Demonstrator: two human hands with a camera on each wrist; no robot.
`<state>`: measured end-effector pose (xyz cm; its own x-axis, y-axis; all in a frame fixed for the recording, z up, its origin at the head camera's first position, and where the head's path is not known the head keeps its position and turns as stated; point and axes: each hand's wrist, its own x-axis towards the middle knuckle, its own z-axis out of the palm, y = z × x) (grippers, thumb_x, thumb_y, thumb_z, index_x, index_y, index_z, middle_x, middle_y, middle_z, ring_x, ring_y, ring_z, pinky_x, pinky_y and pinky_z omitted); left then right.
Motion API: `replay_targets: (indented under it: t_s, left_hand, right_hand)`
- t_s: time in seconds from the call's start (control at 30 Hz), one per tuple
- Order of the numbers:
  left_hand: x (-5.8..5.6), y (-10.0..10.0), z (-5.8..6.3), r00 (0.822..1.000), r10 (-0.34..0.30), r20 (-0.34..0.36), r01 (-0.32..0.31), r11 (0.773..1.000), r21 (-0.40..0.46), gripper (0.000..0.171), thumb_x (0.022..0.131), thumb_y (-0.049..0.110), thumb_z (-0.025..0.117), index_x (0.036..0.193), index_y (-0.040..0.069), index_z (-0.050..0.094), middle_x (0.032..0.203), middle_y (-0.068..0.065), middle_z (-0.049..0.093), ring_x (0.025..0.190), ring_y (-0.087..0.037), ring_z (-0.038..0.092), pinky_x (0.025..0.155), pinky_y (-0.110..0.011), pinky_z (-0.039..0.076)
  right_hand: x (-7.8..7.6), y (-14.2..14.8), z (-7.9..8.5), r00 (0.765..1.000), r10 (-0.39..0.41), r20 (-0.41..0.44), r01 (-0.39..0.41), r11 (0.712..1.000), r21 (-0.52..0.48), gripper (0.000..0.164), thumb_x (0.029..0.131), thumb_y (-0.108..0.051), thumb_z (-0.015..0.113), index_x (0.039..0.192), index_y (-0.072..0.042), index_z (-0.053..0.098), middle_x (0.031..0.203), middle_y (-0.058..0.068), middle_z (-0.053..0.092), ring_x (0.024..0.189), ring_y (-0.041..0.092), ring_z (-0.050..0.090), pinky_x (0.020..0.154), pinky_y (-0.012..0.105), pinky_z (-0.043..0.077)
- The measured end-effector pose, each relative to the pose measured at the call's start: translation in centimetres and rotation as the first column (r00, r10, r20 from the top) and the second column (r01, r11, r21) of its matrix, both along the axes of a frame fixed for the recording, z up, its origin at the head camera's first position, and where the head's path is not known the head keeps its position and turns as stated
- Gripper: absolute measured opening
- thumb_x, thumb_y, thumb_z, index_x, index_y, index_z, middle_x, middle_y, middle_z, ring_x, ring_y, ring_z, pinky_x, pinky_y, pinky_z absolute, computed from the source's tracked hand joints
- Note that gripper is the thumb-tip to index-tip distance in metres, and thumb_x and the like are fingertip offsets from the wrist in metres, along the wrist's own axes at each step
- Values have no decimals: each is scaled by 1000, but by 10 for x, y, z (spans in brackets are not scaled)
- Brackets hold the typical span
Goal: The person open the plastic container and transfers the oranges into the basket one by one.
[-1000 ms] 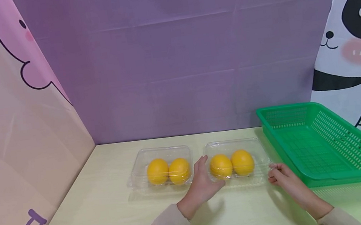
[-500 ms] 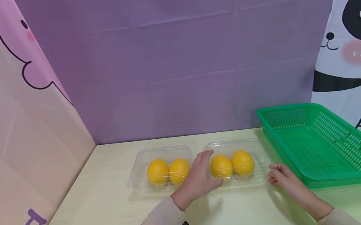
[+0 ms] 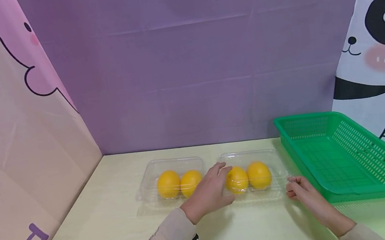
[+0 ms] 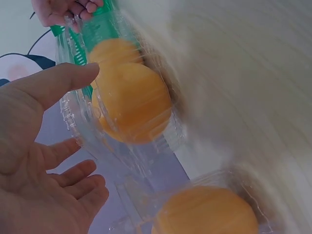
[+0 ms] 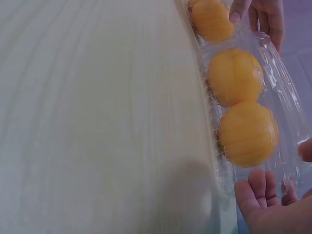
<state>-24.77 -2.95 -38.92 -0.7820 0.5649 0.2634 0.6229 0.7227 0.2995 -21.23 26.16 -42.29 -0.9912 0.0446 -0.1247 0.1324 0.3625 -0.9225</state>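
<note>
Two clear plastic clamshell boxes lie side by side on the table, each with two oranges inside. Over the left end of the right-hand box [image 3: 274, 160] is my left hand [image 3: 207, 193], its thumb and fingers spread apart and holding nothing. In the left wrist view its thumb is beside an orange [image 4: 134, 102] seen through the plastic. At that box's right front corner my right hand [image 3: 302, 192] pinches the rim between thumb and curled fingers. The left-hand box [image 3: 146, 185] lies behind my left forearm; the hand partly hides one of its oranges [image 3: 189, 181].
A green plastic basket [image 3: 317, 180] with slotted sides stands close on the right, beside my right hand. A purple cloth backdrop [image 3: 186, 76] rises behind the table [image 3: 94, 230], with printed panels at left and right.
My left hand has shifted slightly left and its fingers have drawn in a little over the box's left end. The right hand, boxes and oranges have stayed put.
</note>
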Motion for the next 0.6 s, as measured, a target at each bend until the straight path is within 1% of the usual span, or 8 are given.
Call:
replay_targets:
  t_s: [0.27,0.43,0.6]
  left_hand:
    - [-1,-2,-1,1000,1,-7,-1,1000,-21,74,83,24,82,145,5,47,150,-17,41,136,-33,43,109,-42,42]
    - [-2,-3,0,1000,-3,2,3,1000,-17,74,83,22,82,146,5,46,150,-18,40,136,-33,44,108,-42,43]
    - [-4,-4,-1,1000,-1,18,1,1000,-19,73,85,23,81,147,5,46,151,-17,40,135,-32,45,108,-41,43]
  right_hand:
    - [0,1,-2,1000,17,-10,-18,1000,-18,42,106,-21,39,135,6,25,130,21,38,105,24,52,88,25,50]
    - [0,2,-3,1000,19,-10,-19,999,-28,42,106,-22,39,135,4,24,129,22,38,105,25,52,89,28,50]
    - [-2,2,-4,1000,13,-8,-14,999,-32,42,105,-21,39,135,4,23,127,21,39,103,23,52,89,29,50]
